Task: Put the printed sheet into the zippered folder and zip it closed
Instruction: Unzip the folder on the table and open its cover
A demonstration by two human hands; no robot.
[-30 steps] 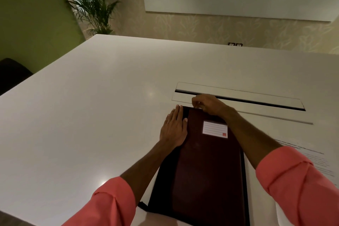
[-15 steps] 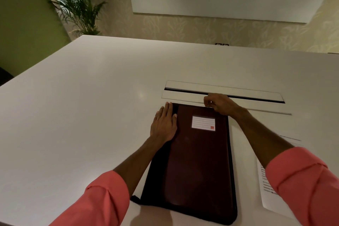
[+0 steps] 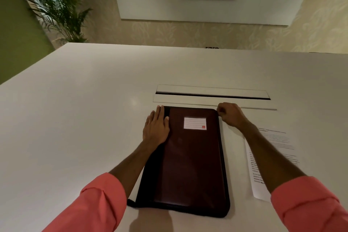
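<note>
Rolled-up coral-pink sleeves (image 3: 98, 199)

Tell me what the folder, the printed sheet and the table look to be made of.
Folder: maroon cover with a soft sheen, likely faux leather or vinyl; black edging looks like fabric. Printed sheet: thin matte white paper with dark text. Table: smooth white top, probably laminate or solid surface; faint light spots show slight gloss.

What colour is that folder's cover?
Dark maroon cover on the zippered folder, black edging, white lined label; the head view shows it best.
</note>
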